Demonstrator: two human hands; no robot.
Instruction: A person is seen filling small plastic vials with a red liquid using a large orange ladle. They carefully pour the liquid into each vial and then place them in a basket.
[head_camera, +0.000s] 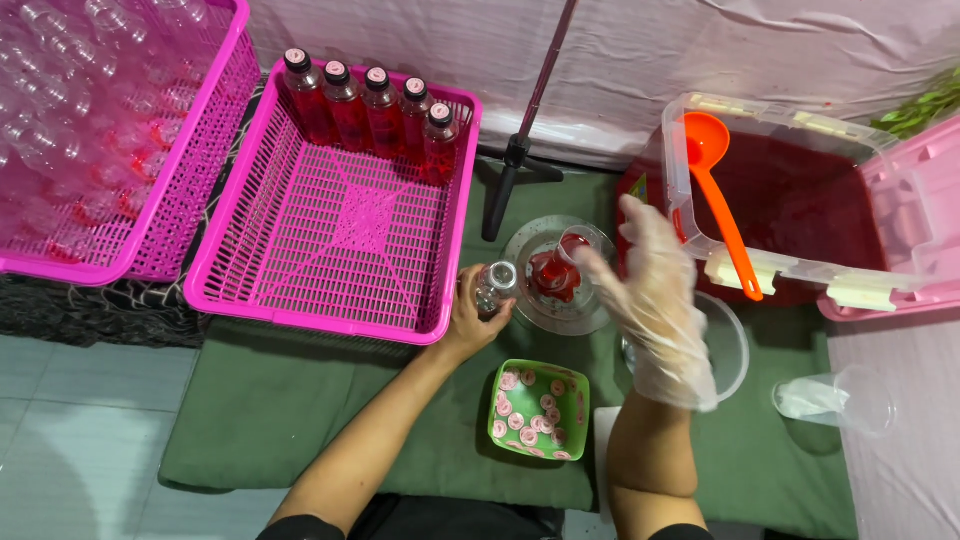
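— Red liquid everywhere you look: the big clear tub (790, 200) is full of it, with an orange ladle (722, 195) lying across its rim, and a small cup (580, 243) of it tilts over the funnel dish (553, 275)

— Who has the cup?

— The gloved right hand (655, 305), though it is blurred; the fingers look mostly spread, so I cannot tell how firmly they pinch it. The bare left hand (475, 315) is wrapped around the small clear bottle (495, 285), upright on the green mat (300, 420), just beside the dish

— What might go wrong?

— A loose pinch could drop the cup and splash the mat, or the green bowl of caps (540, 408) close below. The bottle could tip against the pink basket (340, 215) where five filled bottles (365, 100) stand
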